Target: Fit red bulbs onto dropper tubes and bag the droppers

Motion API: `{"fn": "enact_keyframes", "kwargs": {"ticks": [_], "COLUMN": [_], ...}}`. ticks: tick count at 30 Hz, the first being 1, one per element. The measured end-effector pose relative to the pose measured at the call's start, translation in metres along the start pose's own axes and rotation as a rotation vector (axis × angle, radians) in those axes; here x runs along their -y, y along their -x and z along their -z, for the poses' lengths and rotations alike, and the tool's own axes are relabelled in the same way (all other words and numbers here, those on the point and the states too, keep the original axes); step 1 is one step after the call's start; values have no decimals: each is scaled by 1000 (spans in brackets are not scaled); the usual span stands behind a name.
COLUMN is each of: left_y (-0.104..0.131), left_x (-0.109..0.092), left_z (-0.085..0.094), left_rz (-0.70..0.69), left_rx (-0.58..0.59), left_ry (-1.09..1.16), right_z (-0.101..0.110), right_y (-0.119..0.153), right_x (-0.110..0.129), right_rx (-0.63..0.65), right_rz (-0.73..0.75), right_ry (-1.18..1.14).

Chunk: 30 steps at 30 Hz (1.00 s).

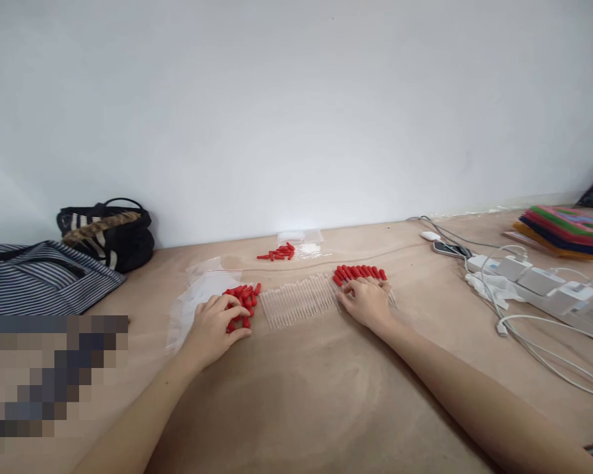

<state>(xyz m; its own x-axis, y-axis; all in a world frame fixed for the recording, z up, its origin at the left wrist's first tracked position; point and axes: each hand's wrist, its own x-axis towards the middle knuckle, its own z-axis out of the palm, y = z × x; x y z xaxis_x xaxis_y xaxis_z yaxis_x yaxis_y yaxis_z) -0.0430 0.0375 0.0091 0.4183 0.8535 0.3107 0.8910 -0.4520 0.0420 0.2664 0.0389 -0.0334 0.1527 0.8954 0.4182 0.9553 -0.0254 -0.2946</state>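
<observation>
On the left, my left hand point(217, 326) hovers over or rests on a loose pile of small red rubber caps point(250, 296), fingers curved, with thumb and forefinger apart. Nothing shows gripped in it. A row of thin clear tubes point(296, 301) without caps lies side by side between my hands. To its right is a row of red-capped clear tubes point(363, 271). My right hand point(368, 303) lies over them, fingers bent, with thumb and forefinger closed at a red-capped tube point(337, 280) at the row's left end. The hand hides most of that tube.
Clear plastic bags point(197, 296) lie beside the left pile. Farther back are more red caps point(277, 252) and a clear packet point(309, 247). Right are a power strip point(548, 289), white cables point(534, 352) and coloured sheets point(568, 230). Left are a black bag point(133, 240) and striped cloth point(44, 283).
</observation>
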Motion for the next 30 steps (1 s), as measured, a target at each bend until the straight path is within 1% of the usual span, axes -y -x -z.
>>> {"fn": "enact_keyframes", "kwargs": {"ticks": [3, 5, 10, 13, 16, 18, 21, 23, 26, 28, 30], "left_y": [-1, -1, -3, -3, 1, 5, 10, 12, 12, 12, 11], "left_x": [10, 13, 10, 1, -16, -29, -46, -52, -56, -60, -65], "left_z": [0, -2, -4, -1, -2, -9, -21, -25, -19, -12, -8], "left_rz": [-139, -190, -296, -346, -396, -434, -514, -515, -431, -370, -295], "left_rx": [24, 9, -64, -119, -134, -78, 47, 109, 169, 192, 187], "left_ry": [-6, -29, -56, 30, 216, 332, 435, 486, 572, 616, 623], "right_z": [1, 2, 5, 6, 6, 6, 6, 8, 13, 16, 19], "right_y": [2, 1, -1, -2, -2, -2, -2, -1, 2, 7, 13], "right_x": [4, 5, 11, 15, 17, 17, 17, 15, 12, 10, 10], "right_rx": [52, 87, 147, 166, 178, 175, 157, 138, 118, 126, 143], "right_rz": [-7, -17, -50, -80, -98, -105, -113, -108, -63, 3, 95], "right_ry": [30, 24, -7, 4, 4, -8, -29, -49, -114, -181, -234]}}
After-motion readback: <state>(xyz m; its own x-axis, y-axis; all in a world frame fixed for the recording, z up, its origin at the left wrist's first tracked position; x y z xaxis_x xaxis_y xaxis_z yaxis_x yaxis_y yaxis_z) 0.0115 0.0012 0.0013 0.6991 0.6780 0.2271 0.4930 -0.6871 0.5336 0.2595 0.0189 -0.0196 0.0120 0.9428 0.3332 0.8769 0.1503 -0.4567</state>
